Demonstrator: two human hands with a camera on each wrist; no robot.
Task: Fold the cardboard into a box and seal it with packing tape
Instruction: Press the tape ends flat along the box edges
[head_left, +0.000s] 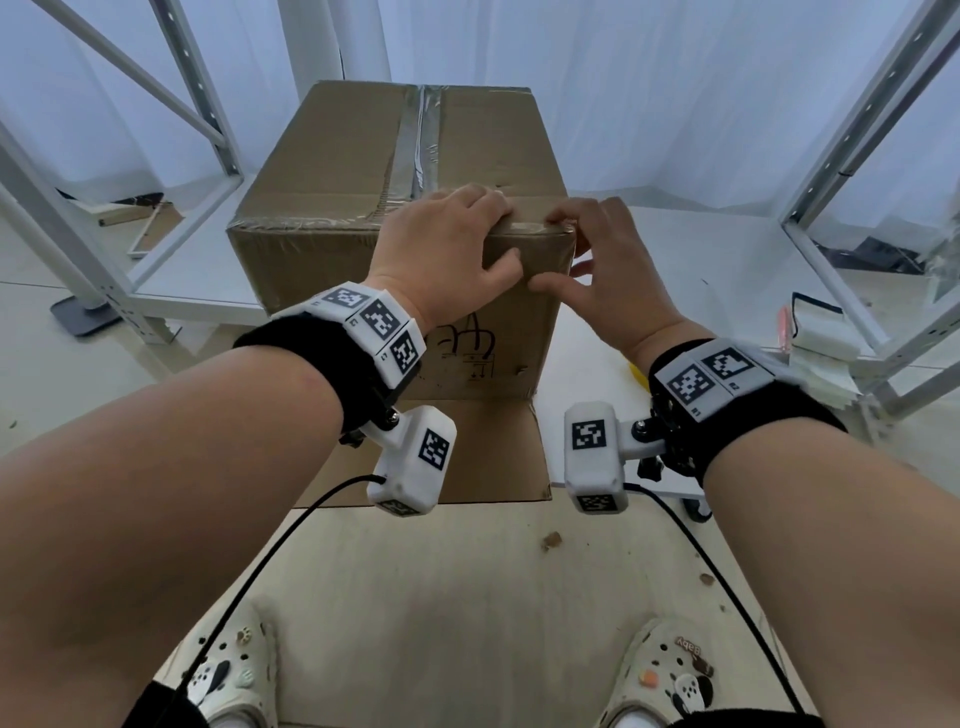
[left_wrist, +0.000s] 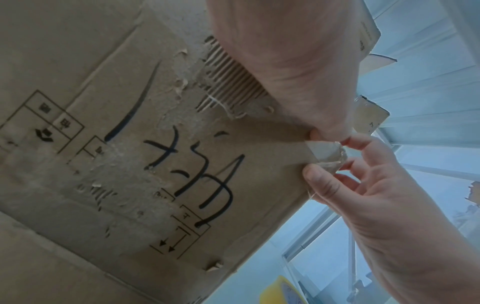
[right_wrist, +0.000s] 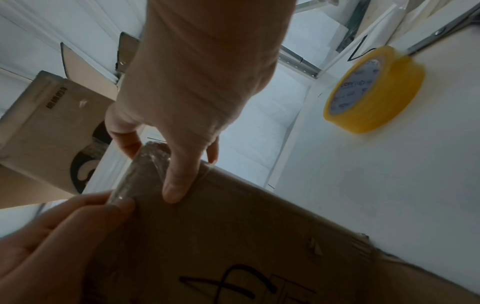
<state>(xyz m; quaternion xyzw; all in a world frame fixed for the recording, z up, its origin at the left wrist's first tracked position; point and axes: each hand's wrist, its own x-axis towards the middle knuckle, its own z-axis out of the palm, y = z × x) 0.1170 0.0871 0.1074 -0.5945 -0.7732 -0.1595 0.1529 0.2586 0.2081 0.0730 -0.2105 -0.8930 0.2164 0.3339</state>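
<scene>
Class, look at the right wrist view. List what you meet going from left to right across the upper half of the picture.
From left to right: other cardboard carton → right hand → yellow tape roll → scissors.

Both forearms (head_left: 182, 467) are reaching forward. The left hand (head_left: 447, 249) is pressing palm-down, fingers nearly straight, thumb spread beneath. The right hand (head_left: 608, 275) is pinching crumpled clear packing tape (left_wrist: 327, 153) between thumb and forefinger.

box (head_left: 332, 171): brown, black handwritten strokes, black printed symbols
tape (right_wrist: 145, 170): clear, greyish sheen
tape roll (right_wrist: 374, 90): yellow, pale blue core label
wristbands (head_left: 291, 338): black, white blocks bearing black-and-white square markers
shoes (head_left: 234, 670): cream, dotted with holes
</scene>
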